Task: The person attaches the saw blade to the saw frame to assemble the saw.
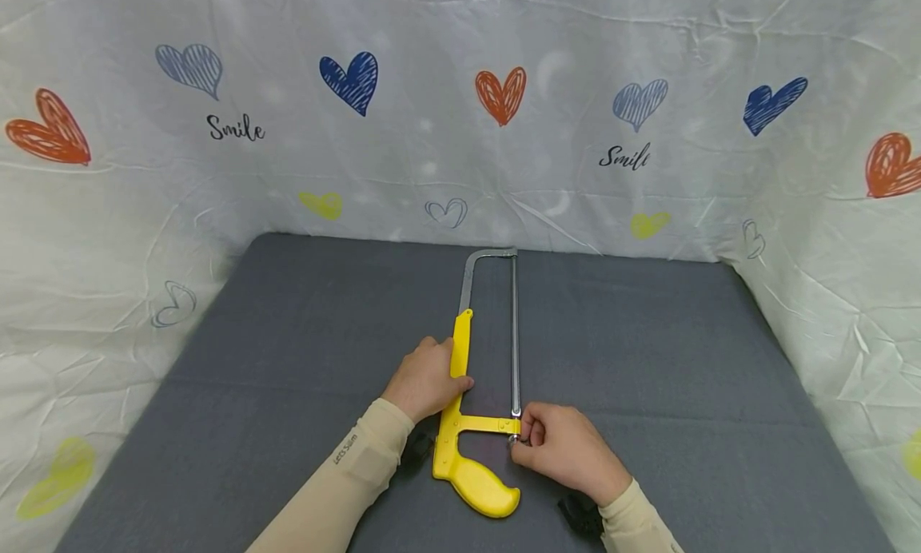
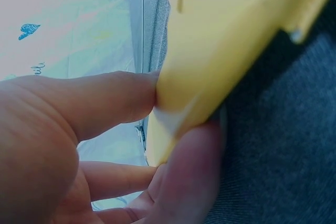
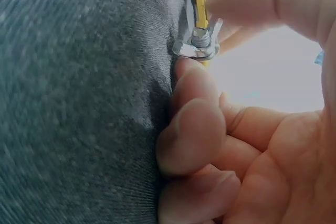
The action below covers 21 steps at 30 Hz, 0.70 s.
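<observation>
Right hand (image 1: 564, 449) sits closest to the camera, fingers curled in and pinching the wing nut (image 3: 198, 45) at the bottom end of the blade (image 1: 515, 337). That nut is right at the fingertips, on the near corner of the hacksaw (image 1: 475, 409), so no reaching involved.

Saw is lying flat on the grey mat (image 1: 252, 361), long axis running straight away from the person, yellow pistol handle (image 1: 478, 481) toward them and the metal bow end pointing at the backdrop. Left hand (image 1: 426, 381) is clamped on the yellow frame bar from the left side, thumb and fingers squeezing it in the wrist view, so it pins the saw while the right works the nut.

Readable text: "Smile" printed twice on the heart-pattern cloth (image 1: 237, 128), and small lettering on the left sleeve (image 1: 345, 449) that looks like "Let's Slim", can't swear to it.
</observation>
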Available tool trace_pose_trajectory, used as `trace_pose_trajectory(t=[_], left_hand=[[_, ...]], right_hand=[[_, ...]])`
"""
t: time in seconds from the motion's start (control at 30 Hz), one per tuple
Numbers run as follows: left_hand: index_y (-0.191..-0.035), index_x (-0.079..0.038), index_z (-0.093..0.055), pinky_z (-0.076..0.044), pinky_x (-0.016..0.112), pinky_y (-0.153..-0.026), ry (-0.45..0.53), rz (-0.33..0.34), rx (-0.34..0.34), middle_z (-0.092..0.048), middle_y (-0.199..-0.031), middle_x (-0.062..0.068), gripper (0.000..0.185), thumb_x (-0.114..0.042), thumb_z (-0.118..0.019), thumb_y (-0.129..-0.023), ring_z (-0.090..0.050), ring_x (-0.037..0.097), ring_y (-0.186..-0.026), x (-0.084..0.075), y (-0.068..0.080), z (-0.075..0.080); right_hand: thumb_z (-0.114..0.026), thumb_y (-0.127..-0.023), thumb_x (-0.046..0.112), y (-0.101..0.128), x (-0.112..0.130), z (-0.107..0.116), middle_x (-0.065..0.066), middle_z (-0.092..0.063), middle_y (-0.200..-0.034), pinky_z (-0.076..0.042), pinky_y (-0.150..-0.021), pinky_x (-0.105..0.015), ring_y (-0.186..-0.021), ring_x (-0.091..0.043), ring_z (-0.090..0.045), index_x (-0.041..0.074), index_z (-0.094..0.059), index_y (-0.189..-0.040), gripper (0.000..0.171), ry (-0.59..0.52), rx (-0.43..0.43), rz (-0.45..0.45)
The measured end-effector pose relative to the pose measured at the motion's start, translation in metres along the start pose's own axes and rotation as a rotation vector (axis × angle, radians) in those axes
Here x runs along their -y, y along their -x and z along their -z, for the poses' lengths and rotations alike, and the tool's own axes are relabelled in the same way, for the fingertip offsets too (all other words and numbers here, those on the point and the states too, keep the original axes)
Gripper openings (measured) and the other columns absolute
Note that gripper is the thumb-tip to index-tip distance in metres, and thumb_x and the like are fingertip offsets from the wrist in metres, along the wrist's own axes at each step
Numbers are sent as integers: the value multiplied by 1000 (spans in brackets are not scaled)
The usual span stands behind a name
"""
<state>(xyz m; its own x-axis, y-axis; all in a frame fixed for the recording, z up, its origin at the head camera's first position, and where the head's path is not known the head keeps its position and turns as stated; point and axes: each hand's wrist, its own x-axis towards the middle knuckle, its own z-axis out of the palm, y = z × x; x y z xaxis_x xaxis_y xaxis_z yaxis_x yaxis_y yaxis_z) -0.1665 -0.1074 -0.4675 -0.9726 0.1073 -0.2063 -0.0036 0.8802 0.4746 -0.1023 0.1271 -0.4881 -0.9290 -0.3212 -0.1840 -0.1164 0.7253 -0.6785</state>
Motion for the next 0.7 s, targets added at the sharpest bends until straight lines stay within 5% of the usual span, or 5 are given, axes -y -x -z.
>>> trace_pose_trajectory(t=[0.2,0.7], left_hand=[[-151,1,-58,-63,38,-77,-24,4,-13,-61,-112,17,71,-31,-86,-94,-62,22,-78,-1,0,1],[-150,1,-59,-63,38,-78,-19,11,-14,-61,-111,16,71,-31,-86,-93,-62,22,-79,-1,-1,-3]], right_hand=[[-88,-86,54,-1,3,-4,9,-49,-60,-33,-47,-25,-49,-10,-44,24,-62,-76,41,-8,-29,-40],[-89,-87,46,0,1,-5,9,-49,-61,-33,-47,-25,-49,-9,-44,25,-61,-76,37,31,-43,-2]])
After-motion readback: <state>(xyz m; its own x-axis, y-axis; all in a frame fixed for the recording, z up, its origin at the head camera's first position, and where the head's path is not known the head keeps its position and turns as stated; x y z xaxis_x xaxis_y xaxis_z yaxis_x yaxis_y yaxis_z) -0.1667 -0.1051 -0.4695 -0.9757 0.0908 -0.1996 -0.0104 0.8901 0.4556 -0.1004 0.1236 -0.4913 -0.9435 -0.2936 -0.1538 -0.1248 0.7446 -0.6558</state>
